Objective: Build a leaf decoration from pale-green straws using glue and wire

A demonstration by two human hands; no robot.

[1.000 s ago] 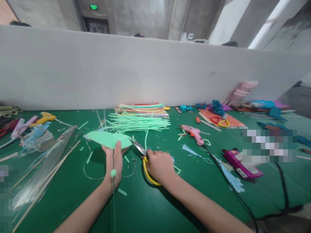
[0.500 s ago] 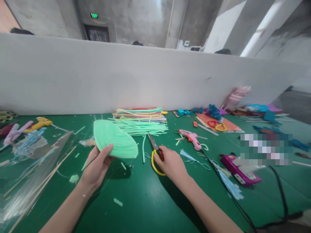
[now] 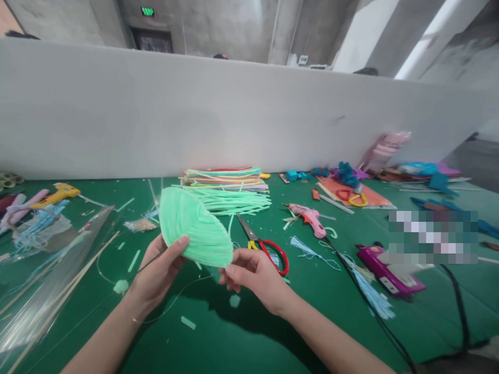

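Note:
My left hand (image 3: pixel 159 270) grips a mint-green, ribbed, fan-shaped piece (image 3: pixel 195 226) that looks made of pipe cleaners laid side by side, with the thumb on its front face. A thin dark wire or stem sticks out past that palm. At the piece's lower right corner, my right hand (image 3: pixel 253 278) has thumb and fingers closed on the edge. Just behind the right hand, scissors (image 3: pixel 268 252) with red and yellow handles lie on the table, partly covered by the fingers. Loose mint-green pipe cleaners (image 3: pixel 230 200) are heaped beyond the piece.
Mixed-colour pipe cleaners (image 3: pixel 226 176) lie against a white partition (image 3: pixel 234 114). To the right are a pink glue gun (image 3: pixel 310 218), blue tassels (image 3: pixel 370 291) and a purple device (image 3: pixel 390 272) with cords. A yellow glue gun (image 3: pixel 58 195), thin sticks and clear plastic (image 3: pixel 66 275) occupy the left.
My right hand has let go of the scissors, leaving them on the table, and moved left to the green piece's corner. The left hand has shifted slightly right with the piece.

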